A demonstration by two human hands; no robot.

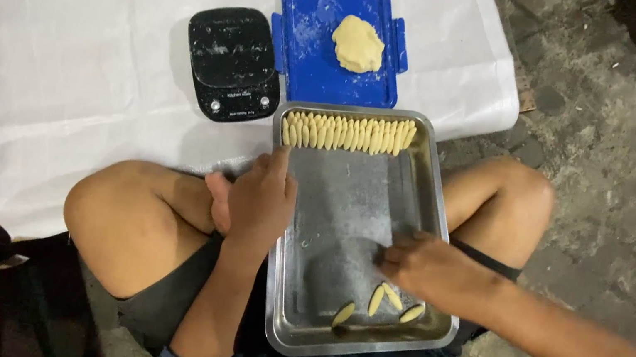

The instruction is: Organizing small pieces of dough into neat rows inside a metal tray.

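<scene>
The head view looks down on a person sitting cross-legged with a shallow rectangular steel baking tray [417, 187] resting on the lap, its long axis running away from the body. The right hand [429, 264] reaches in from the right side, fingers curled low over the tray floor just above four loose pale yellow oval dough pieces [379, 300] lying at the near end; whether it pinches one cannot be told, since the fingertips are turned down and partly hidden. These loose pieces lie just below and toward the body from that hand, each with its long axis slanting roughly along the tray's length. The left hand [258, 199] rests on the tray's left rim, loosely closed and holding nothing that shows, its forefinger pointing up toward the tight row of upright dough pieces [348, 132] lined across the far end. That row is well apart from the right hand and nearer the left. Beyond the tray, on a white plastic sheet [85, 51], sit a blue plastic lid [310, 60] carrying a lump of pale dough [357, 43] and a black digital kitchen scale [233, 63].
</scene>
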